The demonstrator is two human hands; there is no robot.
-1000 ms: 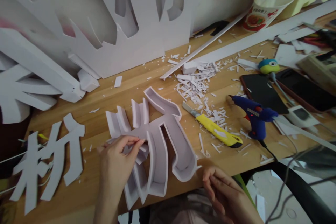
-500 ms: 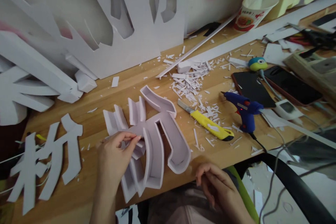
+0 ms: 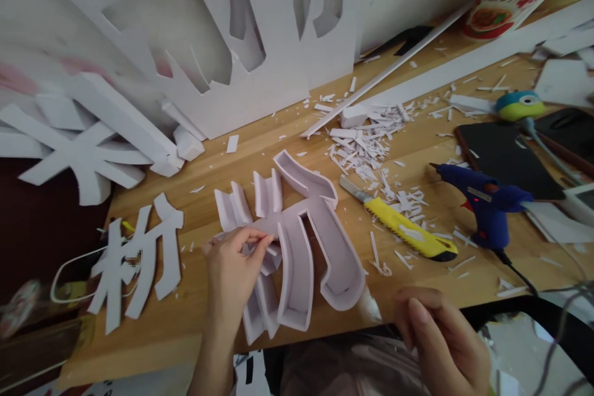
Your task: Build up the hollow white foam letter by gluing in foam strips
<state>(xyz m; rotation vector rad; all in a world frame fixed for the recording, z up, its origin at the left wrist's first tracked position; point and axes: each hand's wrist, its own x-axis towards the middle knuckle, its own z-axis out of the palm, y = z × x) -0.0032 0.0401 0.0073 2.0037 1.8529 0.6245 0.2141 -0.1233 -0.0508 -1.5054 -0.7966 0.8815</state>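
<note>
A white foam character (image 3: 320,235) with raised side walls lies on the wooden table in front of me. My left hand (image 3: 236,266) reaches over its left part, thumb and forefinger pinched on a thin white foam strip (image 3: 275,250) at the character's middle; the fingers partly hide it. My right hand (image 3: 443,337) hovers at the table's front edge, fingers curled and thumb against them, with nothing visible in it. Beyond it lie a yellow utility knife (image 3: 406,229), blade out, and a blue glue gun (image 3: 485,198) with a small red light.
Small white offcuts (image 3: 362,142) are heaped behind the knife. A flat white character (image 3: 139,253) lies at left, with more foam shapes (image 3: 88,154) behind. A cut-out foam sheet (image 3: 278,93) leans at the back. A paper cup (image 3: 501,6) and a phone (image 3: 510,158) are at right.
The view has shifted left, so things sit further right in it. My left hand keeps its pinch at the same place. My right hand's thumb is now against its curled fingers.
</note>
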